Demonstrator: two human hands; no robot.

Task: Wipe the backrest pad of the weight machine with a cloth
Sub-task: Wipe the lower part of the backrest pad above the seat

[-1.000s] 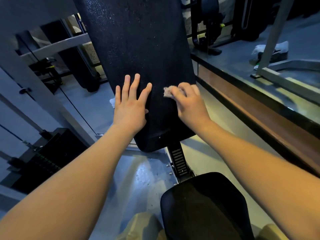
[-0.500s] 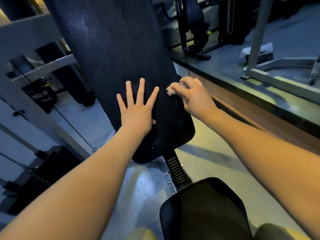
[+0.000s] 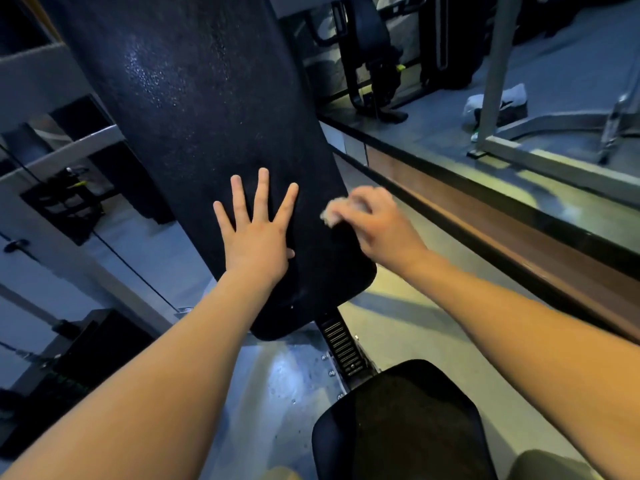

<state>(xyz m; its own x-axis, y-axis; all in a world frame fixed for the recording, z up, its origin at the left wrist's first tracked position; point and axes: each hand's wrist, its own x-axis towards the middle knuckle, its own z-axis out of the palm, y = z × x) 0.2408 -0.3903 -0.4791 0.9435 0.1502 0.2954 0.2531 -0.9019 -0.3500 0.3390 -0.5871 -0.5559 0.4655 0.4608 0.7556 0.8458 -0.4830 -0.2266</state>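
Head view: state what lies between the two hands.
Head view: only bare black textured backrest pad between the left hand and the right hand gripping a pale crumpled cloth.

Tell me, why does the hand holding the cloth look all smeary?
In the head view the right hand and its cloth are motion-blurred; the left hand, flat on the pad, is sharp; dim bluish light glints off the pad's upper part.

head cam | wide-angle — faces forward and down | near the backrest pad (image 3: pixel 207 133) | single view
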